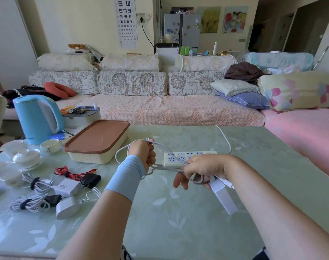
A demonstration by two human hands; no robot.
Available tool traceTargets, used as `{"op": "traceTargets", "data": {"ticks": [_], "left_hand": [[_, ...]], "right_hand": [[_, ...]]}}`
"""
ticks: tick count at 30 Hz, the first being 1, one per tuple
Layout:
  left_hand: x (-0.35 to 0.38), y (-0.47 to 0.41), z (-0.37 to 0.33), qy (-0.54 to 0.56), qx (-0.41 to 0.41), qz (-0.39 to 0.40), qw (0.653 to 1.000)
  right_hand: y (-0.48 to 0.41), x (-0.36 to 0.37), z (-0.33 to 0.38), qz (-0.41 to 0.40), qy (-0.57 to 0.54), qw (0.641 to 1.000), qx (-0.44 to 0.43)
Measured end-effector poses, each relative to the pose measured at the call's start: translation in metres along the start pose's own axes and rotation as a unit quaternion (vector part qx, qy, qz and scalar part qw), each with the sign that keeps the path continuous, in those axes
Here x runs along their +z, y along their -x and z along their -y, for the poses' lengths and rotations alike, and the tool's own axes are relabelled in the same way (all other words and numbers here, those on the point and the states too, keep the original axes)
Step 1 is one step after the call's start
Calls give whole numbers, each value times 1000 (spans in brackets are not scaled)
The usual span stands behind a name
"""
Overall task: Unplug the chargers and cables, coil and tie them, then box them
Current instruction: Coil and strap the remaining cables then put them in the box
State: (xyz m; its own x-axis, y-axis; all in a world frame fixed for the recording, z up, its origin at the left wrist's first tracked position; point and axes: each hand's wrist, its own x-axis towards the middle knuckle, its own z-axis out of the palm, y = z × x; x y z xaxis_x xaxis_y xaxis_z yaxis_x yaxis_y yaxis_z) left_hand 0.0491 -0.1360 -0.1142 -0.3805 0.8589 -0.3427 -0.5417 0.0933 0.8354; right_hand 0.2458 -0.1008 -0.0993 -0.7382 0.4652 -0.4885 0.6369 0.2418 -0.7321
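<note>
Tied bundles (38, 183) sit in front of closed box (96, 143); left hand (143, 152) and right hand (203, 168) both grasp white cable (116, 155), mid-coil; boxing pending

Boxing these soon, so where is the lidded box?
Head view, left of centre: the box sits closed between the blue kettle and the power strip.

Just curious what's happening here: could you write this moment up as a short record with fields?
activity: coiling a white cable over the table
left grip: hand holds the cable's loops
right grip: hand holds cable strands and a white charger
power strip: on the table behind the hands
box: brown lid on, left of the strip
tied bundles: lying at the table's left
</note>
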Motion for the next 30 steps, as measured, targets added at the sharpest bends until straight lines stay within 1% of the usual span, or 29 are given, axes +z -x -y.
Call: {"op": "traceTargets", "data": {"ticks": [2, 4, 6, 7, 8, 9, 11, 13, 15, 16, 17, 19, 20, 21, 23, 26, 30], "left_hand": [[-2, -2, -1, 3, 16, -33, 999], [-5, -7, -2, 46, 15, -63, 997], [-7, -8, -1, 113, -22, -57, 992], [-8, -8, 0, 126, -41, -43, 990], [-9, -8, 1, 114, -52, -30, 992], [-10, -8, 1, 87, -55, -26, 994], [-10, -9, 1, 35, -44, -51, 997], [-7, -10, 1, 27, -17, -87, 996], [-5, -12, 0, 34, 6, -94, 995], [-6, -11, 0, 32, 8, -81, 996], [-7, -9, -1, 22, 2, -57, 998], [-12, -4, -2, -29, -22, 10, 999], [-16, -2, -3, -56, -35, 45, 997], [-18, -1, -3, -74, -47, 77, 993], [-17, 0, 1, -71, -62, 128, 987], [3, 7, 10, 16, -58, 168, 984], [22, 13, 22, 160, -29, 155, 974]], "right_hand": [[1, -3, -4, -6, 11, 1000, 23], [-2, -5, -8, 10, 0, 999, 33], [-6, -8, -13, -7, -8, 999, 45], [-8, -9, -15, -25, -15, 998, 47], [-10, -10, -18, -50, -28, 997, 41], [-12, -11, -20, -80, -56, 995, 26], [-17, -14, -25, -140, -151, 978, -25], [-20, -15, -25, -192, -247, 947, -71], [-23, -14, -20, -233, -293, 923, -91], [-23, -14, -19, -234, -306, 918, -97], [-20, -14, -18, -210, -319, 918, -104], [-14, -16, -20, -120, -344, 925, -110], [-11, -18, -22, -92, -346, 928, -107], [-10, -19, -23, -89, -332, 933, -101], [-10, -18, -22, -122, -265, 953, -87], [-15, -2, -9, -168, -172, 967, -84], [-19, 16, 4, -175, -124, 972, -97]]}}
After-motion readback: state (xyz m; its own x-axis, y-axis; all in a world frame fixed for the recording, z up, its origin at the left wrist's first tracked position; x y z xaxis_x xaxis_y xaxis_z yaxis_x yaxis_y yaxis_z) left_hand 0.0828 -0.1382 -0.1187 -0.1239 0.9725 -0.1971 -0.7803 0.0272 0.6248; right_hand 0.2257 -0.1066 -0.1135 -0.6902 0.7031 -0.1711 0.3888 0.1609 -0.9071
